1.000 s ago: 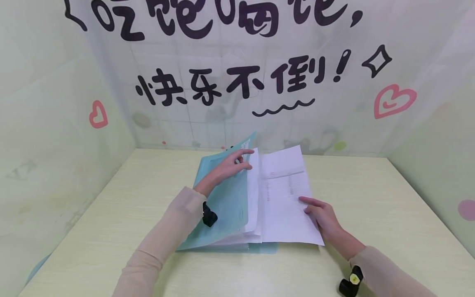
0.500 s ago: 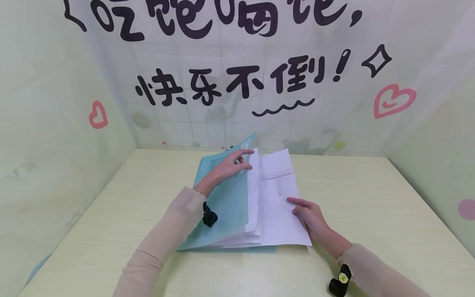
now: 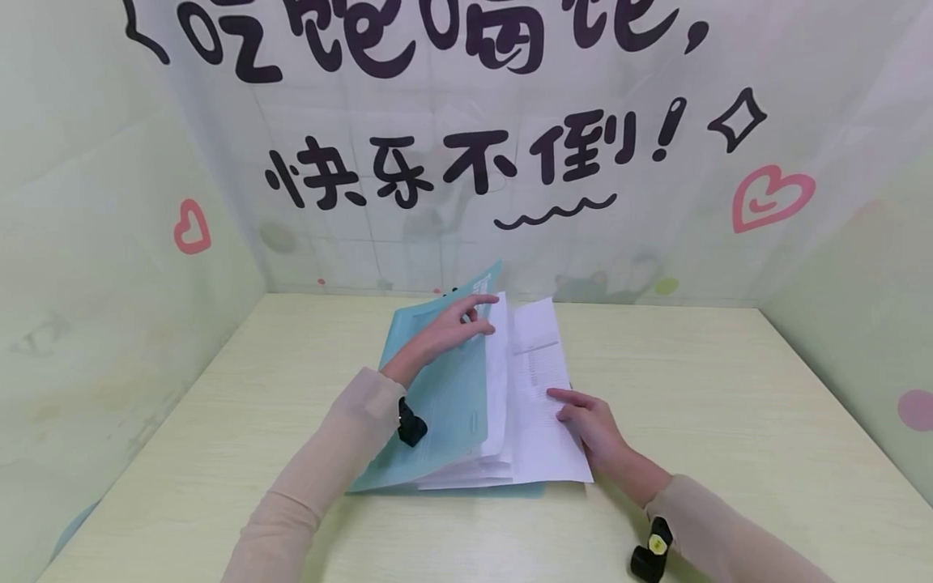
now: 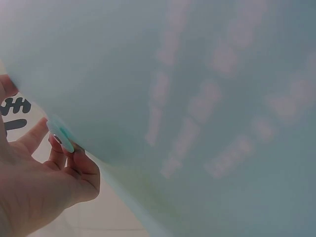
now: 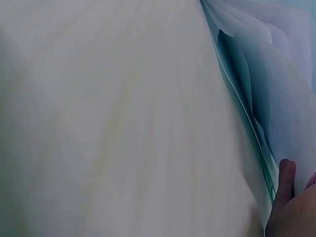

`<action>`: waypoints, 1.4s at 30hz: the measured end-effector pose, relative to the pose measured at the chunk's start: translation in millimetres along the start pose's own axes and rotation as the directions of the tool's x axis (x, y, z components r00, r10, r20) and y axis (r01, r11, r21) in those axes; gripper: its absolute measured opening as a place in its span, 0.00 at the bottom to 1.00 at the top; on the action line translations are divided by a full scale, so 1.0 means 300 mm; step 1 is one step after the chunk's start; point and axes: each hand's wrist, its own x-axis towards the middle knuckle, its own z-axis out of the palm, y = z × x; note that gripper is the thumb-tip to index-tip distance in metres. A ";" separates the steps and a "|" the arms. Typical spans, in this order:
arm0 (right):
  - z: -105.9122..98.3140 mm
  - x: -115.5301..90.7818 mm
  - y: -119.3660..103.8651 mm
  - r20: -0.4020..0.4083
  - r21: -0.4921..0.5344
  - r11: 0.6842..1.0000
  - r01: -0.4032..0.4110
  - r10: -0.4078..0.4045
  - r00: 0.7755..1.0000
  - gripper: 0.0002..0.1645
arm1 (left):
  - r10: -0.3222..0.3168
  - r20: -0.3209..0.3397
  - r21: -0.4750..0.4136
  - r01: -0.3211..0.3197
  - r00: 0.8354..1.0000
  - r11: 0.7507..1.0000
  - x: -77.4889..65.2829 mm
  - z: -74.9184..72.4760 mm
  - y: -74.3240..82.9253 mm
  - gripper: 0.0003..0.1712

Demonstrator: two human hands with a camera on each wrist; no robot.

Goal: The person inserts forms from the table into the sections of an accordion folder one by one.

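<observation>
A light blue plastic folder lies on the table, its cover raised at a slant. My left hand holds the free edge of that cover; in the left wrist view thumb and fingers pinch the cover along its edge. A printed white sheet sticks out to the right of the folder's opening. My right hand grips the sheet's right edge, thumb on top. Other white papers stand beneath the cover, partly hidden by it. In the right wrist view the curved papers rise beside my right hand.
The pale wood tabletop reaches to the back wall cloth, which bears large black writing. Cloth panels stand left and right. A black wrist camera sits at my left wrist and another black camera at my right.
My right hand has moved left with the printed sheet, so less of it sticks out of the folder. The left hand and the raised cover look unmoved.
</observation>
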 end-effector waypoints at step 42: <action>-0.007 0.012 0.010 0.222 0.011 0.997 0.076 -0.076 0.972 0.32 | -0.015 0.002 -0.012 0.015 1.000 1.000 -0.003 0.004 0.001 0.27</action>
